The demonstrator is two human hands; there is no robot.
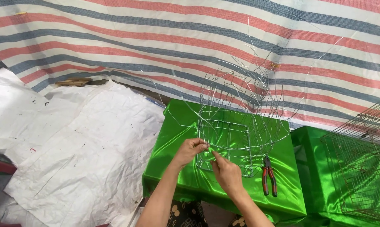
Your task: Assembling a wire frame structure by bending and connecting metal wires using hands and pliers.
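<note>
A half-woven wire basket frame [236, 126] stands on a box covered in shiny green cloth [173, 168], with several loose wire ends sticking up and outward. My left hand [190, 150] pinches a thin wire at the frame's near left corner. My right hand [227, 172] is just below and to the right, its fingertips closed on the same wire near the frame's bottom rim. Both hands meet at that front edge.
Red-handled pliers [269, 178] lie on the green cloth to the right of the frame. A finished wire mesh cage [360, 168] sits on a second green surface at far right. White sheeting [80, 147] covers the ground on the left; a striped tarp [177, 38] hangs behind.
</note>
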